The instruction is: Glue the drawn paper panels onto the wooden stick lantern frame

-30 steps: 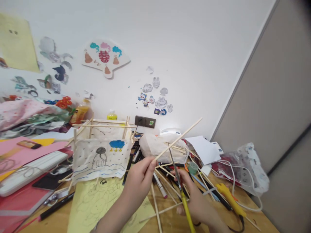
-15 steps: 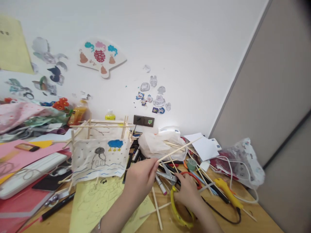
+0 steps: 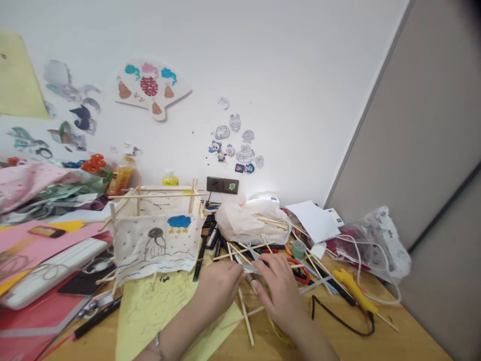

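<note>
My left hand (image 3: 221,285) is closed, its thumb and fingers pinched on a thin wooden stick that runs right toward my other hand. Close beside it, my right hand (image 3: 280,288) is curled over the yellow-handled scissors (image 3: 278,332). Their metal blades show between my hands, and the pivot is hidden under my fingers. Several loose sticks (image 3: 246,318) cross on the wooden table below. To the left stands a stick frame (image 3: 158,196) with a drawn-on white cloth (image 3: 156,250) hung on its front.
Yellow drawing paper (image 3: 143,321) lies under my left forearm. Behind my hands is a white plastic bag (image 3: 236,223) with sticks. Red-handled scissors (image 3: 300,273), a yellow corded tool (image 3: 355,291) and a clear bag (image 3: 379,245) are at right. Pink paper and a white power strip (image 3: 56,273) lie left.
The stick in my left hand has swung down from its raised slant to nearly level. My right hand has moved up and left, close to my left hand.
</note>
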Tool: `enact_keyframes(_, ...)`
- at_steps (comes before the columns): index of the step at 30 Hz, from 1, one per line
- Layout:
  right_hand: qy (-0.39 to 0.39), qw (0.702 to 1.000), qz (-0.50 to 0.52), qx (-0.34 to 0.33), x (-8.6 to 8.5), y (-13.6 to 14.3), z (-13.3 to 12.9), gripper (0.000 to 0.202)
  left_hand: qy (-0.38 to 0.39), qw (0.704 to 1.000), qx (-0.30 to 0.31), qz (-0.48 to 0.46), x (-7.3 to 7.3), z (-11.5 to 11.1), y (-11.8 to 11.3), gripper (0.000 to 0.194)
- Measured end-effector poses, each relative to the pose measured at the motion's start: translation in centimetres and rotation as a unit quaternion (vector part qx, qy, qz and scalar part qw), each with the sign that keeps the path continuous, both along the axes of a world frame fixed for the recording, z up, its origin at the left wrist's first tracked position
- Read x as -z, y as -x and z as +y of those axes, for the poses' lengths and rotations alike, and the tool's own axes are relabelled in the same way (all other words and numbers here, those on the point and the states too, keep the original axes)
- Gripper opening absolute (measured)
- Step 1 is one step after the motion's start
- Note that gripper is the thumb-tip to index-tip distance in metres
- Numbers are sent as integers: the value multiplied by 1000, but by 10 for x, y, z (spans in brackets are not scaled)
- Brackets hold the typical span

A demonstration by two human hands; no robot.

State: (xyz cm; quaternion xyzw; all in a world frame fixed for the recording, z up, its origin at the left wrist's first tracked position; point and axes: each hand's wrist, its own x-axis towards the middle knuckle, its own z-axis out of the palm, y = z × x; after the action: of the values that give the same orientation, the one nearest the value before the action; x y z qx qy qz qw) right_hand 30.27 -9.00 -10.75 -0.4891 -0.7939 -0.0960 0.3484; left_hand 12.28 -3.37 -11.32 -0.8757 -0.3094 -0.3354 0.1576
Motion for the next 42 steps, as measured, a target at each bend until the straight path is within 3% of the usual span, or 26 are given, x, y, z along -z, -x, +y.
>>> enact_keyframes(3,49,998,-47,-15,8,1,3,31,15,998,56,7,0,-9,-3,29)
enact_keyframes(7,67,997,-28,-32,14,-3,4,45,21,995,102,-4,-1,-15,-3,34)
enact_keyframes(15,27,999,-4,-38,12,-4,3,48,58,991,113,-40,-1,-13,-3,38)
enact_keyframes(22,-25,997,38,-68,11,-2,0,48,179,969,138,-98,-5,-16,-2,47)
enact_keyframes(28,-52,998,-4,-41,2,-5,-1,46,255,954,135,-79,-14,-16,1,46)
enact_keyframes(34,-85,996,-17,-12,2,-6,-2,46,355,917,148,-108,-18,-16,-1,45)
enact_keyframes(38,-135,988,-63,31,6,-3,-2,41,324,934,107,-109,-14,-17,-5,41)
enact_keyframes(42,-158,983,-75,50,11,1,4,38,203,975,32,-87,-4,-14,-8,35)
